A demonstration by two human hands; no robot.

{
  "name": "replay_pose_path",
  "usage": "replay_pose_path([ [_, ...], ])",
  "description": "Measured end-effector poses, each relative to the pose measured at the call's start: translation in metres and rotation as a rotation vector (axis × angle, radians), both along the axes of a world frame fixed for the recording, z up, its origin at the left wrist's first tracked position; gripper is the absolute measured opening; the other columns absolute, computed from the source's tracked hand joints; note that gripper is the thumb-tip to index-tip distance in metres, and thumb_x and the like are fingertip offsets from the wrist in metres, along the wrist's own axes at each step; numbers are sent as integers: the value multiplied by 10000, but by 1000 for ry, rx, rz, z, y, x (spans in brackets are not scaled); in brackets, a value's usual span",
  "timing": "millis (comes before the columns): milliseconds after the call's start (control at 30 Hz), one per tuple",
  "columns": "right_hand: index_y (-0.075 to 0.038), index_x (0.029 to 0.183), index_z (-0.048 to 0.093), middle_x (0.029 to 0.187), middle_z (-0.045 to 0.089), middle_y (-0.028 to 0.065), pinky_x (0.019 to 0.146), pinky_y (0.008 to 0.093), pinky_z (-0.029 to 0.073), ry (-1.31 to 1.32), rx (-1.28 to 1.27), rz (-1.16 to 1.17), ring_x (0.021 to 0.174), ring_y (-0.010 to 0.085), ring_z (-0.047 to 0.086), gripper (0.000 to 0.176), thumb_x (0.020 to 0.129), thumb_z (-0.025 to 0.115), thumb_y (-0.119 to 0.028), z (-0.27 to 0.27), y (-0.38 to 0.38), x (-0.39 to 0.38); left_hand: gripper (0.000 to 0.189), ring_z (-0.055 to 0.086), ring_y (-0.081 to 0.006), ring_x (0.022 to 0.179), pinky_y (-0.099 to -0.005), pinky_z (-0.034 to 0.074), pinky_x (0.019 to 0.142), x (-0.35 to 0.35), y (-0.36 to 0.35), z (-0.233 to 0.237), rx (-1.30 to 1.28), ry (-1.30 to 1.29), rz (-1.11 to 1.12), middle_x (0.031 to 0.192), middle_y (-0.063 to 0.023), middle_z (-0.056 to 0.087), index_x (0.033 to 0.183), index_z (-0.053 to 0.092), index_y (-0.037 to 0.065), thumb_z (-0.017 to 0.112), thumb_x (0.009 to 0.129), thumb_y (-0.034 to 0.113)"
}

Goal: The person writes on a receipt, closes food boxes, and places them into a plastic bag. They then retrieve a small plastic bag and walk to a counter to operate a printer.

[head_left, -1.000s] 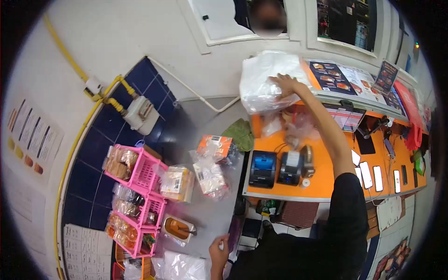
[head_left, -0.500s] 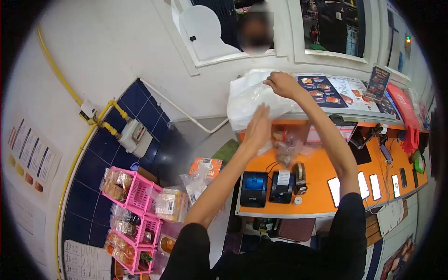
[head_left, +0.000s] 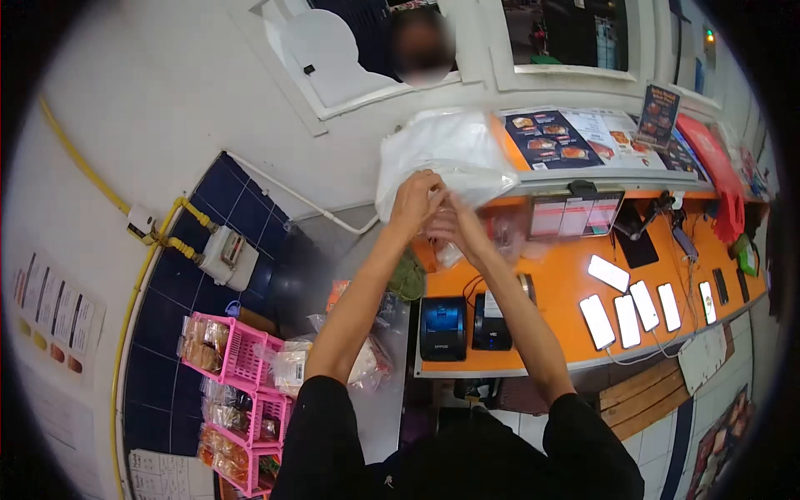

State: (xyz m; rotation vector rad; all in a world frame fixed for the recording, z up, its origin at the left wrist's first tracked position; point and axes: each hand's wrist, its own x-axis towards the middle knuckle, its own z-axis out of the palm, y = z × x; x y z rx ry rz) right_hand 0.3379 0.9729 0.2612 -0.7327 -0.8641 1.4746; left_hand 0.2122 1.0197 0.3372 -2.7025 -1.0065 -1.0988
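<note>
Near the middle of the frame, the left hand [head_left: 418, 202] and the right hand [head_left: 454, 223] meet with fingers bent at the lower edge of the white plastic bags [head_left: 446, 150], though whether either grips the plastic cannot be told.

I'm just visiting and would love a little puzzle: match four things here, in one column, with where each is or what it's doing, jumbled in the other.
1. Pink baskets
2. White plastic bags
3. Meter
4. Phones

a. Joined to a yellow pipe
b. Lying with lit screens on the orange counter
c. Holding wrapped packets
d. By the left hand and right hand

Pairs: 1-c, 2-d, 3-a, 4-b
</note>
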Motion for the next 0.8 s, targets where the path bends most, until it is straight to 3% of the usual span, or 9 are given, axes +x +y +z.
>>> replay_pose_path([
  [33,62,1184,553,1091,659,199,855,413,553,279,-26,49,1032,261,659,605,1000,521,-513,5,8,-3,111,609,-353,779,-414,488,674,1,-5,1,-74,-105,-46,792,-152,614,785,615,0,710,790,58],
  [67,62,1184,553,1091,659,199,855,413,553,289,-33,49,1032,261,659,605,1000,521,-513,5,19,-1,136,608,-361,753,-417,490,664,0,-11,2,-148,-209,-86,787,-158,600,765,582,-2,695,808,60],
  [133,92,1346,434,1316,538,268,983,421,507,472,12,229,1186,311,583,721,987,533,-526,7,41,3,140,604,-355,721,-405,489,661,1,-27,8,-131,-289,-78,788,-153,603,765,588,-2,703,814,62],
  [267,58,1351,439,1312,545,241,1002,409,500,383,-61,54,1148,346,597,699,976,548,-522,47,51,10,129,596,-322,688,-385,484,649,10,-87,22,-97,-397,-34,765,-137,589,759,599,10,706,814,55],
  [400,41,1353,444,1316,540,231,973,418,507,398,-58,35,1129,341,602,650,971,568,-470,45,41,38,150,601,-264,659,-336,473,615,15,-175,20,161,-320,-148,738,-119,606,768,605,5,751,762,-31],
  [600,15,1356,451,1321,533,215,930,432,516,428,-238,45,1100,335,608,585,963,600,-391,-16,-73,60,131,645,-266,730,-327,509,660,-5,-285,-31,48,-627,220,806,-123,674,833,666,3,726,757,-85],
  [700,6,1358,454,1323,530,210,915,437,519,404,-441,82,1091,332,610,566,960,610,-365,-42,-178,49,98,649,-258,734,-335,507,664,-15,-343,-78,-324,-530,126,817,-108,673,823,666,20,752,793,-17],
  [767,-5,1364,498,1272,590,158,905,389,524,440,-306,609,1061,260,630,496,952,638,-243,-39,-244,31,99,653,-259,744,-341,508,670,-10,-386,-106,-577,-476,97,822,-103,673,824,670,28,767,803,30],
  [800,-9,1310,553,1176,629,114,868,358,528,-52,-330,610,1006,206,633,416,954,634,-208,-34,-265,16,115,656,-259,753,-347,509,676,-11,-402,-122,-769,-399,23,827,-98,674,826,674,36,781,813,77],
])
